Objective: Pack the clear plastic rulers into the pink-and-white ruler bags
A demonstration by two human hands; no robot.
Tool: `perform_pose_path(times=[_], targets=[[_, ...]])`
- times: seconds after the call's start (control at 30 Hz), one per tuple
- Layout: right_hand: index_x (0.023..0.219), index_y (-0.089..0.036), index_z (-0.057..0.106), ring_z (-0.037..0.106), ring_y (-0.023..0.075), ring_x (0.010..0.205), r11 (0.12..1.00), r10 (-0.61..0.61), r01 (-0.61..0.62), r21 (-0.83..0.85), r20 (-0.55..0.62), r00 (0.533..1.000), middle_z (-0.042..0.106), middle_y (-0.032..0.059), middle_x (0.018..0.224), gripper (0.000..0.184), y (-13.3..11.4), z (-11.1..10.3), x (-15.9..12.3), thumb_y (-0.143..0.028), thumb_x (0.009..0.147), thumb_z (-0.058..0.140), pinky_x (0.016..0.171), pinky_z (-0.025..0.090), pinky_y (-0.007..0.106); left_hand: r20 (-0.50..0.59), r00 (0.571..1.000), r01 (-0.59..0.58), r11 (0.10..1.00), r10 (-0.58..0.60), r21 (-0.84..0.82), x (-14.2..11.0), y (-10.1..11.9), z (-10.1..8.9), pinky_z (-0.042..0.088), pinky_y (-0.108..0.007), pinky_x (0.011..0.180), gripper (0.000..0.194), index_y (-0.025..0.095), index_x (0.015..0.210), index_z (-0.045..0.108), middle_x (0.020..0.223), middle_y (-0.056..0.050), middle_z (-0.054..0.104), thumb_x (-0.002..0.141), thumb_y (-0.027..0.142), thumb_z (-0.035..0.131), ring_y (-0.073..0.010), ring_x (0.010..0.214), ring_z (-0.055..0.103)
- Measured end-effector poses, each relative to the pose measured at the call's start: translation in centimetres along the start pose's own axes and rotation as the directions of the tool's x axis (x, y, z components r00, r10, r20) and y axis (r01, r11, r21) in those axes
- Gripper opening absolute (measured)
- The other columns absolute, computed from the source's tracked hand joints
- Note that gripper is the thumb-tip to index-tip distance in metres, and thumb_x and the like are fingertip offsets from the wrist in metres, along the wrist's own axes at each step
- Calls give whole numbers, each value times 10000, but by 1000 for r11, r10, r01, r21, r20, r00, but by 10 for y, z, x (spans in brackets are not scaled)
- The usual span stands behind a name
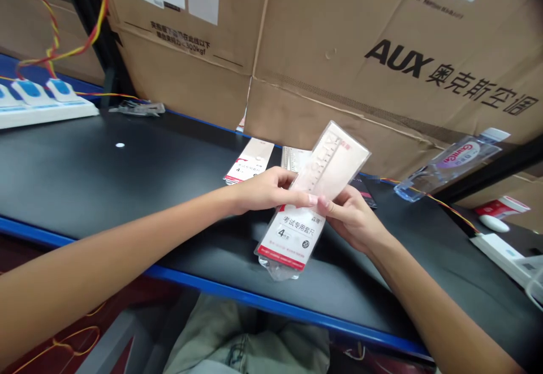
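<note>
A clear plastic sleeve [292,232] with a white and red printed card hangs tilted above the black table [127,176]. A transparent ruler set [335,162] sticks out of its upper end. My left hand [267,190] pinches the sleeve's middle from the left. My right hand [354,218] holds it from the right and underneath, fingers closed on it. On the table behind my hands lie another packed ruler card [250,162] and a loose ruler [292,158].
Big cardboard boxes [360,51] stand along the table's back. A white power strip [38,105] with red and yellow wires sits far left. A clear packaged item [449,164] leans at the right, near another power strip [504,252] and a white mouse-like object [495,223].
</note>
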State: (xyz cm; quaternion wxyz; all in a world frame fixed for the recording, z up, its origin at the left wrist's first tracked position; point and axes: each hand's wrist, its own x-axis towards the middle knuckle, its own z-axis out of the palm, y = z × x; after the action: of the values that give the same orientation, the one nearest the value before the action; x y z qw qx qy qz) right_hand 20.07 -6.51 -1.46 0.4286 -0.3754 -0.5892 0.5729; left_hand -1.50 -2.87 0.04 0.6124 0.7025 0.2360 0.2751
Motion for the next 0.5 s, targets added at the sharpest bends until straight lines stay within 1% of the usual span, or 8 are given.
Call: perform_pose_path(times=[0.13, 0.3, 0.43, 0.5], targets=[[1135, -200, 738, 729, 283, 981, 996, 77, -79, 43, 57, 995, 757, 113, 1124, 388, 4, -5, 1, -373, 792, 796, 886, 582, 430, -35, 998, 54, 998, -55, -36, 1, 1, 1, 465, -252, 613, 315, 124, 927, 730, 855, -62, 706, 761, 387, 782, -165, 741, 635], [1172, -209, 729, 718, 261, 1023, 986, 81, -98, 135, 125, 989, 749, 101, 1160, 374, 6, -4, 2, -327, 820, 777, 959, 547, 404, -59, 995, 81, 994, -86, -79, 1, 2, 1, 454, -242, 567, 288, 118, 884, 720, 795, -51, 690, 757, 370, 776, -148, 674, 624], [1127, -204, 748, 725, 260, 989, 990, 75, -88, 109, 116, 990, 767, 89, 1098, 318, 3, -2, 1, -308, 827, 770, 932, 553, 387, -63, 997, 39, 997, -43, -69, 0, 3, 1, 439, -234, 575, 236, 120, 821, 701, 758, -29, 662, 747, 331, 777, -138, 676, 609], [1105, -208, 756, 727, 256, 974, 994, 56, -64, 86, 94, 994, 774, 77, 1075, 295, 1, 0, 1, -285, 821, 773, 906, 561, 372, -52, 999, 9, 999, -12, -50, -1, 3, 2, 434, -232, 594, 198, 124, 793, 691, 752, -20, 648, 767, 310, 755, -131, 687, 597]])
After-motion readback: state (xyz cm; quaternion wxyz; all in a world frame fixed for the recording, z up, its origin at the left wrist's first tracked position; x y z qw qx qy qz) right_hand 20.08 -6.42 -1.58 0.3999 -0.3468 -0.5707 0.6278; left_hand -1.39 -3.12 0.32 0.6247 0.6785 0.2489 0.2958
